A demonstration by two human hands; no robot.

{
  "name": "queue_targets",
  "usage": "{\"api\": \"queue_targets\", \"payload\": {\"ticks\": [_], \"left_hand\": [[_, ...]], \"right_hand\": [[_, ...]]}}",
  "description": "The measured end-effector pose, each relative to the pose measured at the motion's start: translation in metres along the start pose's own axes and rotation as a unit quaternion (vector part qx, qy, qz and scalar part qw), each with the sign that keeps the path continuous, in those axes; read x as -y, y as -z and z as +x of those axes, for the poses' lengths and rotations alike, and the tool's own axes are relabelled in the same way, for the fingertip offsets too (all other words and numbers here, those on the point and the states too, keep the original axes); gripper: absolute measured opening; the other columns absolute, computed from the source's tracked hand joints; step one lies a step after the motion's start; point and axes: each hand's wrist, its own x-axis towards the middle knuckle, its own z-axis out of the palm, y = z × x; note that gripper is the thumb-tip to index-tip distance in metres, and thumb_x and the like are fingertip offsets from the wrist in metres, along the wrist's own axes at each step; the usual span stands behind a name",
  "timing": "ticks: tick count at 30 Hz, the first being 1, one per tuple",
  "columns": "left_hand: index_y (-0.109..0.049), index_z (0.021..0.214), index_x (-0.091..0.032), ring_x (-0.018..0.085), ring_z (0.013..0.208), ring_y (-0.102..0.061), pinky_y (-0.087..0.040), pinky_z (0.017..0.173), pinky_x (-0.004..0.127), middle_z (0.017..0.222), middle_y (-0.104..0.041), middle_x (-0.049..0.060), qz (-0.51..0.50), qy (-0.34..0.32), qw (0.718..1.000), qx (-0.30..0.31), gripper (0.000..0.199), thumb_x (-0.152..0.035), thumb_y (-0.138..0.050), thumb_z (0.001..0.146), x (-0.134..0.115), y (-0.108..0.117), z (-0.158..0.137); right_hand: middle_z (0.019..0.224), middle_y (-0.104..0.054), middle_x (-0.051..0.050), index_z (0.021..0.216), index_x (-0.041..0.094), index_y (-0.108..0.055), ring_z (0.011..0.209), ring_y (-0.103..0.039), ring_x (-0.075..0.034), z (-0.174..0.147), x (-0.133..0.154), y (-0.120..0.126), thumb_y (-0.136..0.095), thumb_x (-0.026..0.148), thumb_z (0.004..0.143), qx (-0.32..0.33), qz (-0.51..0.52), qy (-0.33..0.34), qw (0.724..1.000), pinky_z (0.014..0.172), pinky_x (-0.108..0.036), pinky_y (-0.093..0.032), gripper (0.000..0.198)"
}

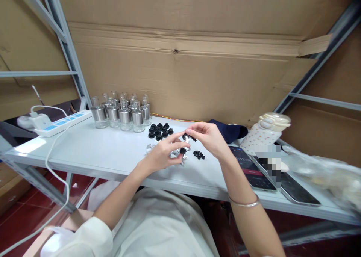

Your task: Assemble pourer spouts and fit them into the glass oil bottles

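Note:
Over the middle of the table, my left hand is closed around a silver pourer spout with a black ribbed stopper at its lower end. My right hand pinches a small black piece at the spout's top; its exact shape is partly hidden by the fingers. More silver metal parts lie under and behind my left hand, mostly covered. Just beyond it sits a cluster of black round stoppers. A little pile of small black caps lies below my right hand.
Several glass bottles with metal sleeves stand at the back left. A power strip with a white cable lies on the left. To the right are a dark cloth, a dotted flask, phones and plastic bags.

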Motion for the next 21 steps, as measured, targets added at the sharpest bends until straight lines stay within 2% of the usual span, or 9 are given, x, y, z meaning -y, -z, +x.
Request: {"api": "queue_targets", "payload": {"ticks": [3, 6, 11, 17, 21], "left_hand": [[-0.062, 0.104, -0.019, 0.013, 0.087, -0.065, -0.055, 0.081, 0.028, 0.125, -0.057, 0.012, 0.016, 0.001, 1.0, -0.011, 0.032, -0.004, -0.055, 0.077, 0.001, 0.0, 0.0], [-0.062, 0.105, -0.018, 0.017, 0.1, -0.064, -0.053, 0.088, 0.029, 0.116, -0.061, 0.011, 0.033, 0.002, 0.999, -0.014, 0.029, -0.007, -0.056, 0.078, 0.002, 0.001, 0.0], [-0.062, 0.106, -0.018, 0.019, 0.112, -0.06, -0.051, 0.094, 0.031, 0.121, -0.059, 0.011, 0.044, 0.004, 0.999, -0.004, 0.03, -0.006, -0.055, 0.079, 0.002, 0.001, -0.001], [-0.06, 0.108, -0.019, 0.019, 0.108, -0.061, -0.053, 0.092, 0.032, 0.123, -0.058, 0.012, 0.047, -0.005, 0.999, -0.001, 0.033, -0.004, -0.054, 0.079, 0.004, 0.0, -0.002], [-0.059, 0.107, -0.019, 0.015, 0.096, -0.063, -0.056, 0.081, 0.03, 0.137, -0.047, 0.016, 0.026, -0.008, 1.0, 0.014, 0.031, -0.003, -0.052, 0.081, 0.002, 0.001, 0.0]], "right_hand": [[0.054, -0.058, 0.001, 0.064, 0.015, -0.065, 0.05, -0.047, -0.009, -0.002, -0.001, -0.001, -0.071, 0.041, 0.066, -0.001, 0.004, -0.013, 1.0, 0.05, -0.024, -0.039, 0.027], [0.058, -0.061, 0.0, 0.066, 0.015, -0.066, 0.052, -0.049, -0.01, -0.006, -0.003, -0.003, -0.072, 0.041, 0.065, -0.026, 0.013, -0.023, 0.999, 0.05, -0.024, -0.04, 0.027], [0.064, -0.067, -0.003, 0.07, 0.015, -0.069, 0.055, -0.056, -0.011, -0.011, -0.002, -0.002, -0.073, 0.037, 0.063, -0.042, 0.033, -0.041, 0.998, 0.056, -0.026, -0.047, 0.024], [0.085, -0.075, -0.007, 0.086, 0.017, -0.074, 0.074, -0.069, -0.019, -0.02, -0.001, 0.007, -0.077, 0.029, 0.059, 0.005, 0.06, -0.073, 0.996, 0.072, -0.032, -0.056, 0.029], [0.083, -0.076, -0.008, 0.086, 0.016, -0.075, 0.076, -0.071, -0.022, -0.022, -0.002, 0.007, -0.076, 0.028, 0.059, -0.042, 0.02, -0.064, 0.997, 0.074, -0.035, -0.058, 0.03]]}}
